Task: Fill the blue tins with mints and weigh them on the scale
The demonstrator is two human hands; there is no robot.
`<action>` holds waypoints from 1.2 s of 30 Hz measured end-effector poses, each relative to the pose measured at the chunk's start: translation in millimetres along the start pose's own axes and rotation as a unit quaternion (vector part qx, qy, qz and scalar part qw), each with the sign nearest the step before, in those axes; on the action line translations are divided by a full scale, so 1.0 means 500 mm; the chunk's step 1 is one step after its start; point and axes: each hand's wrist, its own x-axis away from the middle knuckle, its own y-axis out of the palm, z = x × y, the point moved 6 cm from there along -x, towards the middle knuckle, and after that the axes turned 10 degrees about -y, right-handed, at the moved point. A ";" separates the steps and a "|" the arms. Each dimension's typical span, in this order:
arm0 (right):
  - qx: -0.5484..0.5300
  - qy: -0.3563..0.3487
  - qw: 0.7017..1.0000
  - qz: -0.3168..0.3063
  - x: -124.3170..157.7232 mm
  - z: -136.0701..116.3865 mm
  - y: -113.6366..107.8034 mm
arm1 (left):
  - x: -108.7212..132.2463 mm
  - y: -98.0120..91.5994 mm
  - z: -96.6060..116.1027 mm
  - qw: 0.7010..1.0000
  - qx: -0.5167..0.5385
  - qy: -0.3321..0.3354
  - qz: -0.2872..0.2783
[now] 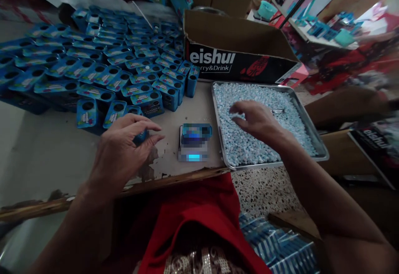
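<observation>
My left hand [124,147] hovers over the table just left of a small digital scale [183,156], its thumb and fingers apart and holding nothing. A blue box [196,130] lies on the scale, whose display is lit; that spot is pixelated. My right hand [257,122] is above a metal tray [229,166] full of small white and pale blue pellets [243,149]. Its thumb and forefinger are apart, with nothing visible between them. Beside that hand, a thin metal utensil [278,111] lies on the pellets, partly hidden by the hand.
Many blue boxes [146,99] with dark round openings stand packed at the left. An open black-printed carton [243,64] is behind the tray. The chipped wooden table edge [174,177] runs along the front. More blue packs [277,245] are below right.
</observation>
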 end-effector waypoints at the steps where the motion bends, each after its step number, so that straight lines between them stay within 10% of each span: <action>1: 0.025 0.009 0.999 -0.038 0.020 0.029 0.026 | 0.004 0.001 -0.003 1.000 0.002 -0.002 -0.005; 5: 0.120 0.001 0.987 -0.110 0.077 0.073 0.106 | 0.012 0.021 -0.001 1.000 0.017 0.005 -0.026; 10: 0.150 0.001 0.980 -0.130 0.088 0.059 0.095 | 0.010 0.032 0.021 0.999 0.009 0.031 -0.009; 16: -0.090 0.104 0.991 -0.006 0.120 0.113 0.039 | 0.007 0.018 0.028 0.998 -0.056 0.024 -0.011; 23: -0.328 0.214 0.919 0.045 0.141 0.147 0.075 | -0.001 0.032 0.043 0.998 -0.049 0.023 -0.013; 27: -0.410 0.193 0.888 0.075 0.101 0.084 0.045 | 0.001 0.049 0.029 0.999 -0.026 0.020 -0.018; 36: -0.292 -0.057 0.955 -0.004 -0.046 -0.117 0.004 | 0.011 0.035 -0.013 1.000 -0.010 0.013 -0.020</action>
